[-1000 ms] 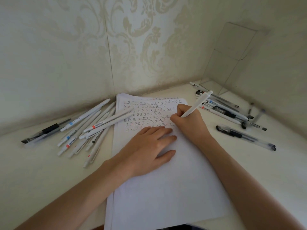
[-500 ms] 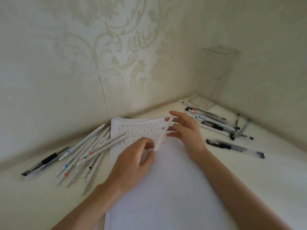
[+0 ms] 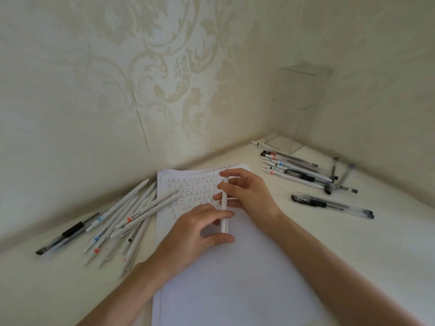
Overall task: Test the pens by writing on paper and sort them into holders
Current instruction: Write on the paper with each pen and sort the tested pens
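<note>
The slim white pen (image 3: 224,203), a smooth matte cylinder, lay lengthwise above the paper (image 3: 235,290), held by both hands. The right hand (image 3: 251,196) had its grip curled round the upper half, and the left hand (image 3: 195,234) pinched the lower end between forefinger and thumb. The paper was a flat white stack, its far part covered with rows of small inked characters. A fanned heap of white pens (image 3: 122,220) overlapped its left edge. On the right lay a mixed bundle of pens (image 3: 299,171) and two clear-barrelled pens (image 3: 334,205). A tall transparent box holder (image 3: 294,109) stood in the corner of the pale worktop (image 3: 364,255), against embossed damask wallpaper (image 3: 164,78).
</note>
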Tool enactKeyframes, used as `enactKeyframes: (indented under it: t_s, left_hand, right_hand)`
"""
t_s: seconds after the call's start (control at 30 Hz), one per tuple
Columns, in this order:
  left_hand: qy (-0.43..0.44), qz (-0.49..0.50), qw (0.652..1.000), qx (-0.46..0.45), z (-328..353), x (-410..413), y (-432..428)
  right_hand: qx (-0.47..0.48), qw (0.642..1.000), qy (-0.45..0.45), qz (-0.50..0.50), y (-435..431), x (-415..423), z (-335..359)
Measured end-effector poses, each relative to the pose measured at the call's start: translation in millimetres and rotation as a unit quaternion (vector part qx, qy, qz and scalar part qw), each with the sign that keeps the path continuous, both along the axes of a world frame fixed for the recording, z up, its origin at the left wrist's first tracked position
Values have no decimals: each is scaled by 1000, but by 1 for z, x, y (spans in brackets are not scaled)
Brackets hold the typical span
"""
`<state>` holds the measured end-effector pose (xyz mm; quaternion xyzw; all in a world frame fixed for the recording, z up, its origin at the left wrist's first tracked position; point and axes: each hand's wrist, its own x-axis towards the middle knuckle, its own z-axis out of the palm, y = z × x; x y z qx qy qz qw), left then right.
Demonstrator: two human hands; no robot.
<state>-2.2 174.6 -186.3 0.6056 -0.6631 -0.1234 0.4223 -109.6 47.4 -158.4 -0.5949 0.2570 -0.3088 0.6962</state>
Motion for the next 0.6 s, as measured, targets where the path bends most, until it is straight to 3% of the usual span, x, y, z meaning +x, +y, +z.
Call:
enactKeyframes:
  t_s: [0.13,0.23,0.27,0.33,0.4,0.5,0.6]
  left_hand:
    - [-48,17,999,-10,1,0,2]
    - [-54,115,991,-49,2,10,5]
    - [-53,169,982,-68,4,15,6]
    - [-79,279,952,-100,11,28,10]
    - [-123,362,919,-100,18,43,16]
    - [-197,458,865,-58,18,62,26]
    - [-241,544,803,18,11,70,29]
  right_hand:
    - [-36,999,10,-12,3,1,2]
    - [-187,977,81,-65,-7,-3,-2]
    - [-268,948,138,-99,-15,-7,-4]
    - [-402,858,268,-173,-32,-17,-7]
    - [-453,793,328,-243,-47,-27,-11]
    - [-458,749,367,-308,-59,-35,-15]
    - [-429,711,475,-292,-64,-39,-18]
